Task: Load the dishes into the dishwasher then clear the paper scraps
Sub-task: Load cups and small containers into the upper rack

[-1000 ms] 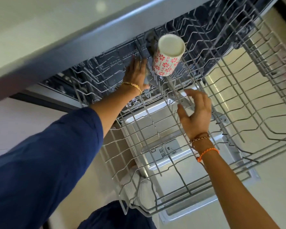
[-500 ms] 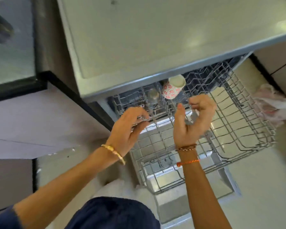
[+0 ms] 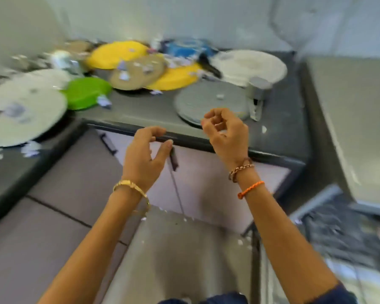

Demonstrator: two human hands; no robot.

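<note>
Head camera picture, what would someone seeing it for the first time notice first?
Probably the crowd of flat round plates on the dark grey countertop: two bright yellow plates, a lime green plate to their left, a grey plate nearest, with white paper scraps scattered across them. Next, the two bare hands raised in front of the counter edge, the left hand and right hand, both holding nothing.

The left hand has a gold bracelet at its wrist. The right hand wears a brown chain and an orange string. Dark blue sleeve.
</note>
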